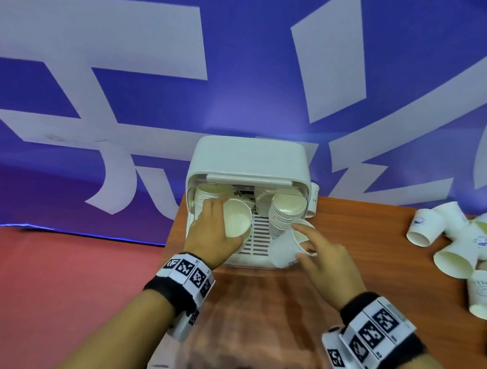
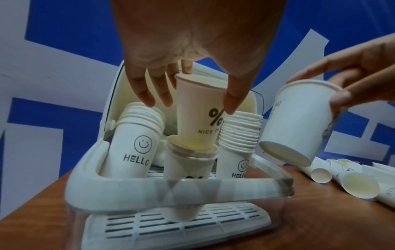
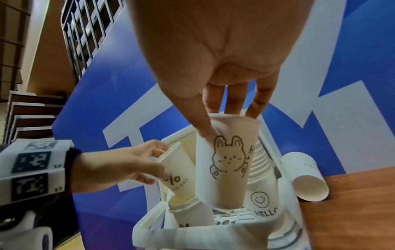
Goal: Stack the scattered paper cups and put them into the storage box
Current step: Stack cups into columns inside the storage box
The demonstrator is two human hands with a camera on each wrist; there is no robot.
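Paper cups go into the storage box (image 1: pixel 249 161) at 12 o'clock.
Left hand (image 1: pixel 213 234) grips a percent-sign cup (image 2: pixel 198 115) entering a stack (image 2: pixel 188 162); right hand (image 1: pixel 329 256) pinches a rabbit cup (image 3: pixel 226 162); loose cups (image 1: pixel 457 245) at 3 o'clock.

White cups (image 2: pixel 199 111), white storage box (image 1: pixel 250 159), blue-and-white banner (image 1: pixel 130 61).

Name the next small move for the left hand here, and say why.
Probably push the percent-sign cup straight down. The left hand holds it by the rim, and its base already sits in the mouth of the middle stack inside the storage box, only partly nested. The right hand waits alongside with the rabbit cup.
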